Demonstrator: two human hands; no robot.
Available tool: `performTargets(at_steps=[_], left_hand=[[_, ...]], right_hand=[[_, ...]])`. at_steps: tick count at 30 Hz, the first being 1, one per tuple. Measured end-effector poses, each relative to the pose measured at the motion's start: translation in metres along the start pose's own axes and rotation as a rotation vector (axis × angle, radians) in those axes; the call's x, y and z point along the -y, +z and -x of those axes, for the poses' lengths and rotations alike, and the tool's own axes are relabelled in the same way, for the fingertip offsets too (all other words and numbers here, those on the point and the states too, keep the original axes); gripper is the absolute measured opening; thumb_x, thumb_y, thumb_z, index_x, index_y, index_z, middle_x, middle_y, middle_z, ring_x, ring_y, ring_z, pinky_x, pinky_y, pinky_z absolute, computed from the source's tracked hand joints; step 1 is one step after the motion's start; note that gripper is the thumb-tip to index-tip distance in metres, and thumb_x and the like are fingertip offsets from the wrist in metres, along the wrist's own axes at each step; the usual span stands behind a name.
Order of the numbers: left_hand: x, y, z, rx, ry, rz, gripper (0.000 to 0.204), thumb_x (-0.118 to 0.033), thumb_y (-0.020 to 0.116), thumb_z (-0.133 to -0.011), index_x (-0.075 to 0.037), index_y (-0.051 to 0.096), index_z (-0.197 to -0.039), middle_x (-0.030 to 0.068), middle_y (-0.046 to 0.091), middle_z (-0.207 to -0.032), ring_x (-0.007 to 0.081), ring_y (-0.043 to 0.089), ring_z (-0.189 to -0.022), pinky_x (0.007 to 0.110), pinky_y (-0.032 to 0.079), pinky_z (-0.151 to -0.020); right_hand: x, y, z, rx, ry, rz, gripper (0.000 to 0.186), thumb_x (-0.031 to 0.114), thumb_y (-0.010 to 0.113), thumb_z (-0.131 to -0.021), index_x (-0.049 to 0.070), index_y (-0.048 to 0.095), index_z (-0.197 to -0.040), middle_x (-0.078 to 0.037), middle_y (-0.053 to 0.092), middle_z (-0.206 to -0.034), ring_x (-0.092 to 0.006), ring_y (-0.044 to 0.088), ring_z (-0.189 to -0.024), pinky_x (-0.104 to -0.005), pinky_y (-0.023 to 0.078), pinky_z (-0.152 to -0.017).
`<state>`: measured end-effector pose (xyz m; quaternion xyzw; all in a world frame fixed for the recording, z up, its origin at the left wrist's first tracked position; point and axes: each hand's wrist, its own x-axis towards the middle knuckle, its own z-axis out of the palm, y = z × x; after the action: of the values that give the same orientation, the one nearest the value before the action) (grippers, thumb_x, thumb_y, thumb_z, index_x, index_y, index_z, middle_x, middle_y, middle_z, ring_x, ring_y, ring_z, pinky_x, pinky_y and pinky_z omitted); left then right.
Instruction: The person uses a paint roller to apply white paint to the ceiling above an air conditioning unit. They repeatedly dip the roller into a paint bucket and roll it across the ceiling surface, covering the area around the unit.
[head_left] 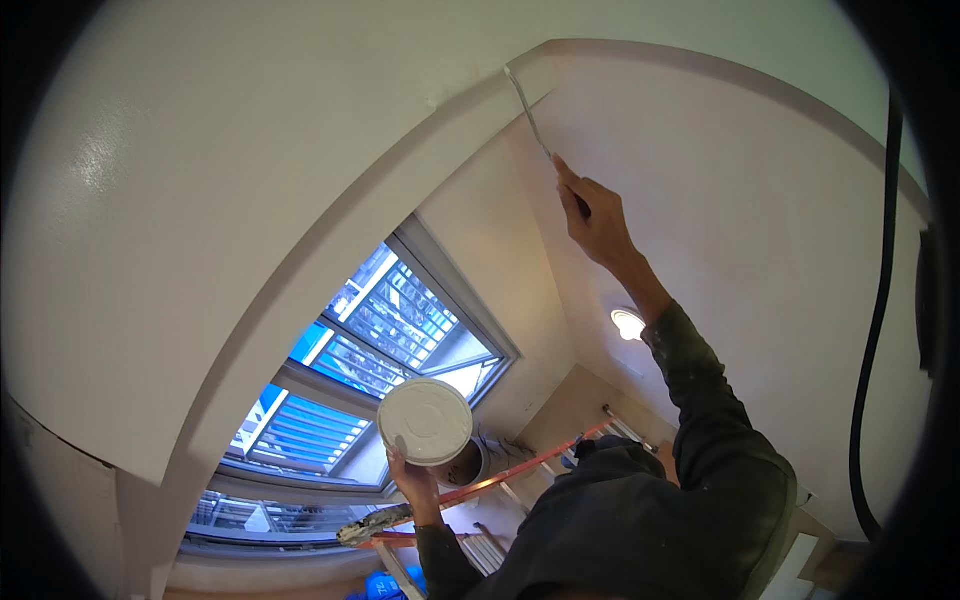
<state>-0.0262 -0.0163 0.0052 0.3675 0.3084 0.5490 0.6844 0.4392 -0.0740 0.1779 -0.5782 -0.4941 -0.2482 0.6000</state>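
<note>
**Brush at the ceiling corner, pail held below**

While the right hand (592,215) closes its fingers around the handle of a thin paintbrush (527,108), the brush slants up and to the left from the fist, and its tip meets the corner where the ceiling (200,180) joins the wall (760,200). The right arm, in a dark sleeve (700,400) flecked with paint, stretches up from the lower right of the view, nearly straight.

Lower down, the left hand (412,485) grips a round white pail (425,422) from beneath, fingers curled on its edge; the pail's pale, flat round face is turned toward the camera, and a darker rim shows just behind it on the right. Whether anything is inside cannot be told.

Just under the left hand, a paint-crusted roller (372,525) lies across an orange ladder rail (520,470), which runs diagonally up to the right. Behind the pail, a large window (380,350) with grey frames looks out on blue-tinted building fronts. A round lamp (628,323) glows on the wall near the right forearm. Along the far right, a black cable (878,300) hangs down the wall in a long curve.
</note>
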Motion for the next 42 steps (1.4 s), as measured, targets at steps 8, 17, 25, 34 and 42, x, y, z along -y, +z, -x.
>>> performTargets(at_steps=[8,17,25,34,42], left_hand=[[-0.002,0.000,-0.001,0.059,0.043,-0.028,0.060,-0.031,0.056,-0.093,-0.009,0.036,-0.146,0.0124,0.048,-0.141,0.0280,0.051,-0.128,0.044,0.046,-0.104],[0.001,0.002,-0.007,0.034,0.037,0.022,0.054,-0.029,0.056,-0.094,-0.006,0.041,-0.141,0.0115,0.052,-0.135,0.0274,0.052,-0.125,0.045,0.044,-0.103],[-0.003,0.010,0.001,0.019,0.048,-0.003,0.053,-0.031,0.055,-0.092,-0.009,0.043,-0.139,0.0123,0.055,-0.132,0.0277,0.056,-0.120,0.044,0.051,-0.096],[-0.003,0.021,-0.006,-0.012,0.060,-0.085,0.054,-0.037,0.055,-0.092,-0.011,0.045,-0.138,0.0105,0.058,-0.126,0.0247,0.061,-0.112,0.037,0.056,-0.079],[-0.001,0.018,-0.005,-0.033,0.069,-0.108,0.054,-0.037,0.056,-0.092,-0.010,0.045,-0.137,0.0103,0.059,-0.124,0.0239,0.062,-0.109,0.035,0.056,-0.075]], right_hand=[[-0.003,0.002,-0.025,-0.006,-0.024,-0.026,0.049,0.006,0.060,-0.094,0.015,0.053,-0.141,-0.009,0.046,-0.061,-0.0188,0.041,-0.052,-0.0327,0.039,-0.052],[0.026,-0.004,-0.141,-0.148,-0.209,-0.052,0.042,0.007,0.059,-0.096,0.011,0.056,-0.138,-0.006,0.039,-0.063,-0.0120,0.034,-0.055,-0.0268,0.036,-0.052],[0.075,-0.011,-0.262,-0.155,-0.243,-0.065,0.039,0.014,0.056,-0.098,0.008,0.057,-0.136,-0.010,0.041,-0.059,-0.0154,0.038,-0.053,-0.0307,0.041,-0.055],[0.121,-0.031,-0.382,-0.181,-0.298,-0.042,0.038,0.024,0.054,-0.099,0.015,0.059,-0.136,-0.007,0.041,-0.057,-0.0156,0.035,-0.053,-0.0326,0.040,-0.055],[0.152,-0.036,-0.409,-0.126,-0.254,-0.008,0.041,0.022,0.050,-0.099,0.009,0.057,-0.137,-0.006,0.053,-0.060,-0.0147,0.044,-0.053,-0.0358,0.043,-0.057]])
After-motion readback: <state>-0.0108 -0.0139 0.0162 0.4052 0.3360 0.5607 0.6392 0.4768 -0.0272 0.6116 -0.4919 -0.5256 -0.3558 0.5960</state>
